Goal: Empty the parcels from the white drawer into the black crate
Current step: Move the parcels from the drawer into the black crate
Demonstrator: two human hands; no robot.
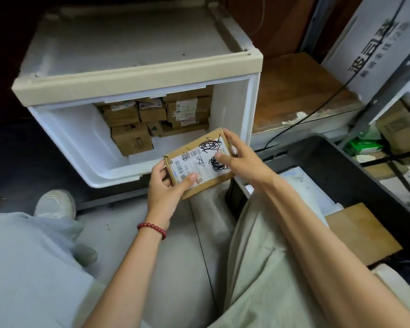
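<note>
Left hand (pixel 166 185) and right hand (pixel 240 159) are both clamping 1 flat brown cardboard parcel (pixel 199 163), fingers curled round opposite ends, over white plastic drawer (pixel 81 143) front edge.

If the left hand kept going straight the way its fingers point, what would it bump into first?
The left hand points up and slightly right, and its fingers already grip the cardboard parcel. Past that lies the white drawer, probably its front rim first; depth is hard to judge.

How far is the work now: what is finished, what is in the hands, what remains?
Done: the front of the white drawer is bare, and flat pieces already lie in the black crate. In hand: the left hand and right hand hold one labelled parcel together. Left: several boxes at the drawer's back.
</note>
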